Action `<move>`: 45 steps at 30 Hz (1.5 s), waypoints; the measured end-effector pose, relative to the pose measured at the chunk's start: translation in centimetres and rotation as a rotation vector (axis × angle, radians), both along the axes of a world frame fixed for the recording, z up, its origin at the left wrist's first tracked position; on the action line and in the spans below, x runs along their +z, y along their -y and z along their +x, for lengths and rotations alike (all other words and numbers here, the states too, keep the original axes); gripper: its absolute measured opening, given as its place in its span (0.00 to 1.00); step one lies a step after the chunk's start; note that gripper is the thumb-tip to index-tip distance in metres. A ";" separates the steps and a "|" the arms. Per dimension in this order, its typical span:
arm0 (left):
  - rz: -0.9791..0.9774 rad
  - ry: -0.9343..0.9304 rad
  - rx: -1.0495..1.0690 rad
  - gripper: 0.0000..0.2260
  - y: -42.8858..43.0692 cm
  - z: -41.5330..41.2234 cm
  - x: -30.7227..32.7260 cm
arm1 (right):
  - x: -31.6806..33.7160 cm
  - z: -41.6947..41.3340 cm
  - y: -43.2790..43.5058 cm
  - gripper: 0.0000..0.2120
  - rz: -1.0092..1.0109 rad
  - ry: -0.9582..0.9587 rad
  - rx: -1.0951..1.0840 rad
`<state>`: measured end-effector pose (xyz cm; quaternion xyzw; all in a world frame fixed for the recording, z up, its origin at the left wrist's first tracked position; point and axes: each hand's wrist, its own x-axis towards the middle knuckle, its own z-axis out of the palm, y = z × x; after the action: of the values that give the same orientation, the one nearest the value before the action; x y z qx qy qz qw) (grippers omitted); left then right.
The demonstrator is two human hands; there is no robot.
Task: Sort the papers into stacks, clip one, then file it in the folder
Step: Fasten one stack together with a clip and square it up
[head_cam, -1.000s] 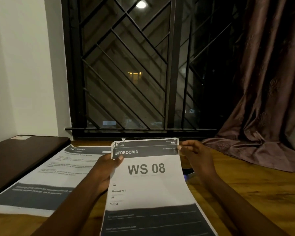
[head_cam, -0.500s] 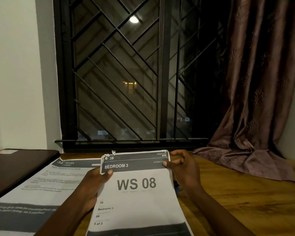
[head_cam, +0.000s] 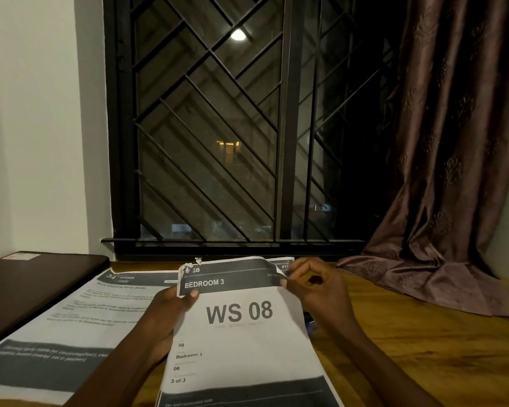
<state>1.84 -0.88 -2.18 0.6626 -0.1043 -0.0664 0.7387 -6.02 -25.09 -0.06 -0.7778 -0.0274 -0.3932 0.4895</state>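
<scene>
Left grip [head_cam: 165, 315] pinches the stack [head_cam: 241, 356] at its 10 o'clock corner (torn there), steadying it. Right grip [head_cam: 315, 289] pinches the top sheet [head_cam: 241, 279] at 2 o'clock, probably to peel it. Stack is held over the desk [head_cam: 423, 348], 6 o'clock.

Barred window [head_cam: 241, 127] — curtain [head_cam: 453, 171], wooden table [head_cam: 423, 362].

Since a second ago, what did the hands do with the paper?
The right hand has peeled the top right corner of the white "WS 08" printed sheet down, baring a second sheet behind it. The left hand still pinches the top left corner, and the white "Kitchen" printed sheet still lies on the brown wooden table.
</scene>
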 end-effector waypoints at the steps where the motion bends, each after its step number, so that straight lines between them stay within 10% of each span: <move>1: 0.002 -0.007 0.000 0.08 0.0 0.0 0.0 | 0.0 -0.3 -0.3 0.12 0.016 -0.036 0.073; 8: -0.028 0.001 -0.028 0.10 -0.1 -0.2 0.1 | -0.1 -0.6 -1.9 0.07 0.316 -0.213 0.203; 13: -0.037 0.018 -0.058 0.07 0.0 -0.4 0.0 | -0.5 0.7 -1.3 0.27 0.206 -0.181 -0.159; 29: -0.028 0.029 -0.063 0.06 0.1 -0.7 0.2 | -0.2 0.3 -0.8 0.08 0.107 -0.090 -0.234; 37: -0.005 -0.032 -0.025 0.10 -0.2 -0.3 0.1 | -0.2 -0.3 -0.5 0.15 -0.161 0.093 -0.227; 45: 0.068 0.048 0.001 0.08 0.0 0.0 -0.1 | -0.3 -0.1 -1.2 0.04 0.334 -0.255 0.125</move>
<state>1.86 -0.86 -2.29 0.6887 -0.1192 -0.0537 0.7131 -6.14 -23.92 -0.34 -0.7262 0.0518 -0.2596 0.6345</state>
